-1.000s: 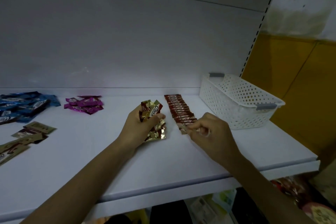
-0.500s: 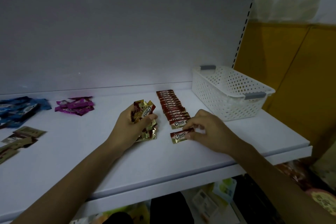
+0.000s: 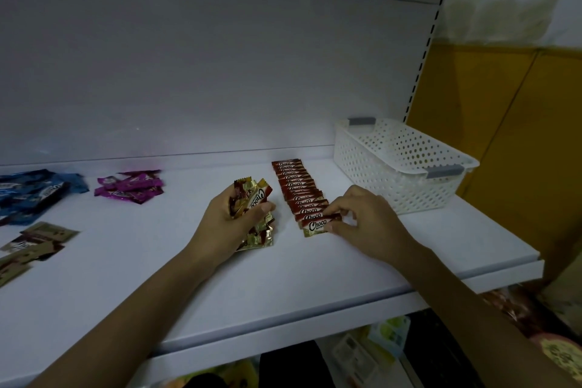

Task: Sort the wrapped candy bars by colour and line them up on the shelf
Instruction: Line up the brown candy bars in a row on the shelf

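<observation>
A row of red "Choco" bars (image 3: 297,190) runs from the back of the white shelf (image 3: 283,287) toward me, each overlapping the one behind. My right hand (image 3: 365,222) pinches the right end of the nearest red bar (image 3: 316,226) at the front of that row. My left hand (image 3: 231,222) grips a bunch of red-and-gold bars (image 3: 252,197) held upright. Under that hand lie more gold-edged bars (image 3: 259,238) on the shelf.
A white perforated basket (image 3: 400,164) stands at the back right. Magenta bars (image 3: 132,187) lie heaped at the back left, blue bars (image 3: 31,192) at the far left, olive-brown bars (image 3: 28,246) in front of them. The shelf's front edge runs below my forearms.
My right hand drew one red bar toward me, then slid it up against the front of the row. The left hand kept its bunch and stayed in place.
</observation>
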The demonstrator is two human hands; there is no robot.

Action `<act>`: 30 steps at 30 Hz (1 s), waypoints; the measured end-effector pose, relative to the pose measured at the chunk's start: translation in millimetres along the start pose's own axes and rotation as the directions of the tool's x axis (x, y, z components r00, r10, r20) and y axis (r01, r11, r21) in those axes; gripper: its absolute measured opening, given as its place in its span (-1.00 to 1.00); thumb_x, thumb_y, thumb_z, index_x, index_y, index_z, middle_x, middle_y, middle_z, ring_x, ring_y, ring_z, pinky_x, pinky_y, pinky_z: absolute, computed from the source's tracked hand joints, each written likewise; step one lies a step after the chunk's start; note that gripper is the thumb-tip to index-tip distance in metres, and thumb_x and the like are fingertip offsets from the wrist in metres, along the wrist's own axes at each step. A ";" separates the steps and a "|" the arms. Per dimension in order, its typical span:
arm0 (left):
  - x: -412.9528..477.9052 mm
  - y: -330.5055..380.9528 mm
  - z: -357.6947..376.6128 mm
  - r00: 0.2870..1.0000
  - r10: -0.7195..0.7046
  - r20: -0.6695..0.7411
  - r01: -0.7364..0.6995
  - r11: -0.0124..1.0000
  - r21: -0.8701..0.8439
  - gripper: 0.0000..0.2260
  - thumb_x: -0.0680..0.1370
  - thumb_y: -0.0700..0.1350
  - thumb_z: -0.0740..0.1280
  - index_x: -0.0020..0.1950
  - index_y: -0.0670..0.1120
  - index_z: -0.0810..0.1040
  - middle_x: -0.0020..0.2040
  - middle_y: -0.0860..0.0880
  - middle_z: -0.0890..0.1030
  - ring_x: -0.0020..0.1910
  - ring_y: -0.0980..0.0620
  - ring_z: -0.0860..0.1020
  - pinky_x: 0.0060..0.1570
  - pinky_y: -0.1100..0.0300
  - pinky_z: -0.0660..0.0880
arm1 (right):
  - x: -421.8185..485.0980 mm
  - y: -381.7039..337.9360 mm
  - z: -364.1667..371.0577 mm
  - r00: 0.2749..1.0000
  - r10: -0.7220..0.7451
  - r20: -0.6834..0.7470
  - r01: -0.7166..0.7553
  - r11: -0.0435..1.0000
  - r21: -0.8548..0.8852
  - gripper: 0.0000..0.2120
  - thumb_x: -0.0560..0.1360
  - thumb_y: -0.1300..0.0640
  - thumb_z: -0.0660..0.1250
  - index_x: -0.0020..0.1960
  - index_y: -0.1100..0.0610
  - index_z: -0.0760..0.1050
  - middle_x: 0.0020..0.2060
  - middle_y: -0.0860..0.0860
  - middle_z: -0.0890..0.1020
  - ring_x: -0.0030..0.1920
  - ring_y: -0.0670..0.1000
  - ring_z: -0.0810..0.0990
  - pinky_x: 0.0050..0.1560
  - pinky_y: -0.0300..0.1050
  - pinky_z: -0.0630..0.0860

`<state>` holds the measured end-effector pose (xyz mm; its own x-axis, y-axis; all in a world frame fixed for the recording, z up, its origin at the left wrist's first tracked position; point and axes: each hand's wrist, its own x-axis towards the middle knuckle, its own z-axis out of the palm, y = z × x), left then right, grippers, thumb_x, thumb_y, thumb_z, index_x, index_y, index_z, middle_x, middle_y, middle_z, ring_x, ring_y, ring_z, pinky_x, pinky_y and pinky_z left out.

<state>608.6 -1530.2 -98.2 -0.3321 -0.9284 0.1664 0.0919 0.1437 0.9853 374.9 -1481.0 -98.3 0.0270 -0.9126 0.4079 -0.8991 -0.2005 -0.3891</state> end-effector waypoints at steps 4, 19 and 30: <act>-0.1 0.4 0.6 1.000 -0.004 -0.003 0.004 1.000 -0.024 -0.83 0.50 -0.19 0.41 0.07 -0.06 0.55 -0.06 -0.13 0.69 -0.16 -0.08 0.69 -0.30 0.19 0.59 | 1.1 -0.6 1.7 1.000 -0.004 -0.006 0.004 1.000 0.019 -0.73 0.40 0.05 0.48 0.09 0.07 0.63 -0.12 0.01 0.54 -0.11 0.00 0.52 0.04 0.10 0.48; 4.4 -3.4 -4.1 1.000 0.027 -0.006 -0.028 0.999 -0.045 -0.83 0.50 -0.14 0.40 0.07 -0.07 0.56 -0.07 -0.10 0.70 -0.13 -0.05 0.67 -0.18 0.10 0.61 | 7.2 -51.7 15.2 0.996 0.045 0.080 -0.080 0.855 0.512 -0.81 0.37 0.05 0.50 -0.04 -0.03 0.58 -0.26 -0.10 0.57 -0.35 -0.26 0.48 -0.31 -0.43 0.39; 6.8 -1.9 -10.4 0.999 0.036 -0.031 -0.039 0.995 -0.097 -0.75 0.48 -0.03 0.40 0.11 -0.10 0.59 -0.01 -0.25 0.66 0.01 -0.24 0.63 0.03 -0.11 0.57 | 47.4 -89.9 32.8 0.979 0.185 0.087 -0.193 0.691 0.697 -0.85 0.45 0.09 0.44 -0.02 0.12 0.60 -0.11 0.11 0.64 -0.07 0.07 0.62 -0.01 -0.11 0.55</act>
<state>615.9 -1540.3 -99.3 -0.2991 -0.9329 0.2004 0.1950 0.1459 0.9699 471.3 -1517.9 -71.1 -0.1021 -0.9614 0.2553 -0.3222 -0.2109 -0.9229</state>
